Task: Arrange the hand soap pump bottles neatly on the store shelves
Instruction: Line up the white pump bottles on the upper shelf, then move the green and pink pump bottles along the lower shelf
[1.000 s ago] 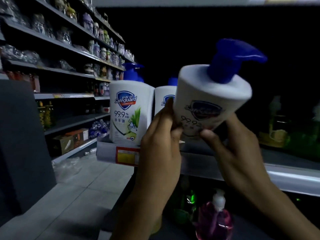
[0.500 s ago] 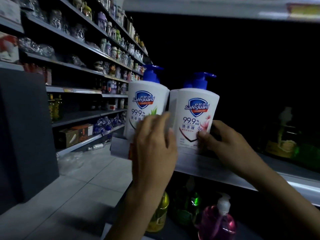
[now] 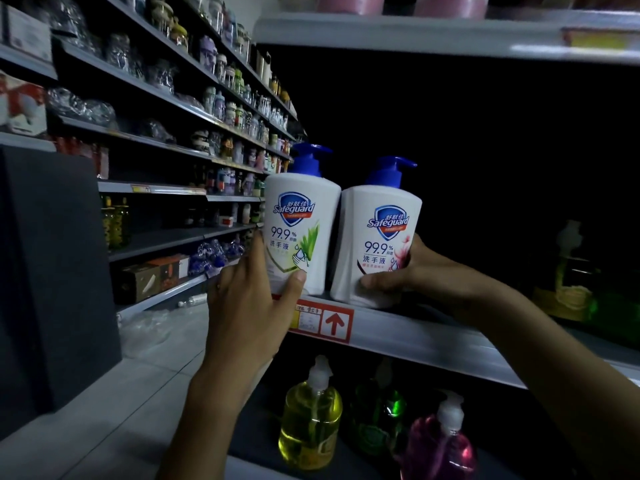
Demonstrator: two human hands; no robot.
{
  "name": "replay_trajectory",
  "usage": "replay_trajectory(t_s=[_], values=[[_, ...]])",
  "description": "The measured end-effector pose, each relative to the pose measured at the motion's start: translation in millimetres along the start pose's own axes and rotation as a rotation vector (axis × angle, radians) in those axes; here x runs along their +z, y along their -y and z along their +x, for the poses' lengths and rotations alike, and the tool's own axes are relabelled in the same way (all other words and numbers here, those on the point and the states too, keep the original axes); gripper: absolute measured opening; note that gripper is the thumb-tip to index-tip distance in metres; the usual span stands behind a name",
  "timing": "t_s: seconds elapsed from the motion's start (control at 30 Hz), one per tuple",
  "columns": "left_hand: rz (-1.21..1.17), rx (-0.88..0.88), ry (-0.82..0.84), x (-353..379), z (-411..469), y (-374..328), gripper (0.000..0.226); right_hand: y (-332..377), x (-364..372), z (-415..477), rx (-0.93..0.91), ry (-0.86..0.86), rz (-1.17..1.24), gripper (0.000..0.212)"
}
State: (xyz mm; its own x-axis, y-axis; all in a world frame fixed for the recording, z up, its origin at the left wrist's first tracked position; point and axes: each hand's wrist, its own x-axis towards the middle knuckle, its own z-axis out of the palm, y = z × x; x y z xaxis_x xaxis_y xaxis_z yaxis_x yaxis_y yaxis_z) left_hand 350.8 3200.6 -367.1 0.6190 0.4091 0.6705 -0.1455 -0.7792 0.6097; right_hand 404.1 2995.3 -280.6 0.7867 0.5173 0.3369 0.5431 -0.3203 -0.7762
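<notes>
Two white Safeguard pump bottles with blue pumps stand side by side, touching, at the front edge of the grey shelf (image 3: pixel 433 336). The green-leaf bottle (image 3: pixel 301 230) is on the left, and my left hand (image 3: pixel 249 306) wraps its lower left side with the thumb on its front. On the right stands the pink-flower bottle (image 3: pixel 379 244), gripped low on its right side by my right hand (image 3: pixel 426 271). Both labels face me and both pump spouts point right.
A red and white price tag (image 3: pixel 323 322) is on the shelf lip. Below stand a yellow pump bottle (image 3: pixel 310 424), a green one (image 3: pixel 377 417) and a pink one (image 3: pixel 441 448). Dim green bottles (image 3: pixel 575 282) sit further right. Stocked shelves (image 3: pixel 156 109) line the aisle at left.
The pink-flower bottle came down from a tilt onto the shelf beside the green-leaf bottle. My left hand moved from the pink-flower bottle onto the green-leaf one.
</notes>
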Motion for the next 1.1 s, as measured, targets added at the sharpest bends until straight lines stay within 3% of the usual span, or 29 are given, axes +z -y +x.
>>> replay_trajectory(t_s=[0.3, 0.5, 0.67, 0.77, 0.87, 0.97, 1.03, 1.1], values=[[0.032, 0.018, -0.014, 3, -2, -1, 0.075, -15, 13, 5, 0.069, -0.247, -0.354, 0.096], [0.033, 0.025, -0.03, 3, -5, 1, 0.075, -8, 27, -15, 0.12, -0.431, -0.531, 0.079], [-0.004, 0.058, -0.03, 6, -6, 3, 0.073, -3, 33, -25, 0.109, -0.444, -0.67, 0.07], [-0.168, 0.034, -0.199, 11, -21, 5, 0.065, -16, 30, -47, -0.159, -0.614, -0.785, 0.052], [-0.24, 0.036, -0.428, 20, -56, 15, 0.041, -37, 46, -89, -0.49, -0.732, -0.632, 0.02], [-0.134, 0.114, -0.281, 29, -84, 30, 0.024, -91, 85, -124, -0.397, -0.549, -0.48, 0.008], [0.0, 0.162, -0.054, 38, -87, 45, 0.024, -133, 109, -132, -0.178, -0.378, -0.397, 0.017], [0.101, 0.07, 0.199, 50, -89, 69, 0.025, -159, 128, -126, 0.048, -0.102, -0.409, 0.032]])
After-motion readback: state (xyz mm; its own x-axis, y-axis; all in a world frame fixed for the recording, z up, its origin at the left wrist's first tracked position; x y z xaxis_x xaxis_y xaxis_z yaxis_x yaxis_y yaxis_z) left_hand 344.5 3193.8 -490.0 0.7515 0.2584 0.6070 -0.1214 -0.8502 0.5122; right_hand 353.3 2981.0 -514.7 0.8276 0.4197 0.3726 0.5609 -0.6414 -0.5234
